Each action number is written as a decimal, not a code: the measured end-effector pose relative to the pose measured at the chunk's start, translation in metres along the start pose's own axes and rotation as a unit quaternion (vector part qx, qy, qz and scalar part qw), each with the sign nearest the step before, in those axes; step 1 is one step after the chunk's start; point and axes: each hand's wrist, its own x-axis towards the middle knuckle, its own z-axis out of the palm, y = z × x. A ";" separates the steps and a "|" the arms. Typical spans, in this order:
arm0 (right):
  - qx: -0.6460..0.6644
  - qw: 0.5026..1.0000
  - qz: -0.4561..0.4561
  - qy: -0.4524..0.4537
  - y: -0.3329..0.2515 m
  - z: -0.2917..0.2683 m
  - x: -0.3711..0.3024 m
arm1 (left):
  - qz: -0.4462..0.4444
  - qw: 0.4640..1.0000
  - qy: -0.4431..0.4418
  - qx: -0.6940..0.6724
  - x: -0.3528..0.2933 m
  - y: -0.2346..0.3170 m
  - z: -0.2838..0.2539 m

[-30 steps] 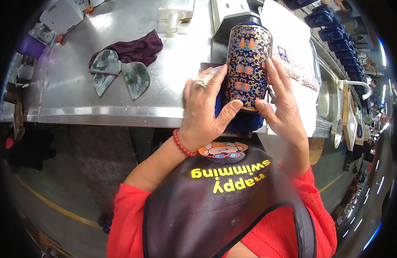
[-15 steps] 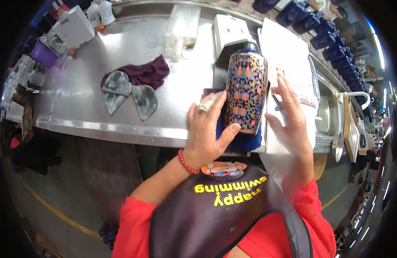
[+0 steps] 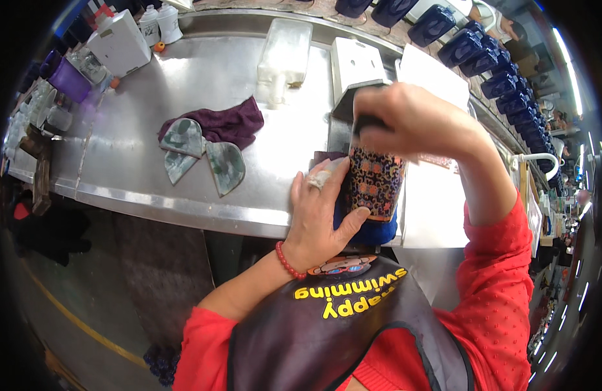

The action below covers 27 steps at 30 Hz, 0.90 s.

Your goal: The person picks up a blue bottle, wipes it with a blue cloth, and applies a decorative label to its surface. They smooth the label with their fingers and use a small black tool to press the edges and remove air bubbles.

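A tall cylindrical vase (image 3: 374, 184) with a dark blue ground and a dense pattern of orange flowers and gold scrolls stands upright on a blue cloth (image 3: 372, 229) at the near edge of the steel bench (image 3: 184, 85). My left hand (image 3: 320, 215) wraps its lower side, thumb across the front. My right hand (image 3: 415, 120) is clamped over the vase's top, hiding the neck and mouth.
A purple rag (image 3: 226, 124) and three grey-green curved shards (image 3: 200, 153) lie left of the vase. A clear plastic jug (image 3: 285, 55) and a white box (image 3: 353, 62) sit behind. White sheets (image 3: 438, 195) lie to the right, dark blue vases (image 3: 473, 42) line the far right.
My right hand left the vase's right side and rose onto its top. My left hand kept its hold on the lower body. The view shifted slightly.
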 end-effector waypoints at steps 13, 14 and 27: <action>0.199 0.976 -0.067 0.062 -0.061 0.056 -0.123 | 0.148 0.987 0.054 0.026 -0.006 -0.018 -0.004; 0.226 0.969 0.011 0.102 -0.055 0.052 -0.126 | 0.180 0.980 0.038 0.074 -0.007 -0.014 -0.004; 0.275 0.916 0.102 0.272 -0.015 0.048 -0.096 | 0.189 0.966 0.076 0.160 -0.002 0.000 -0.009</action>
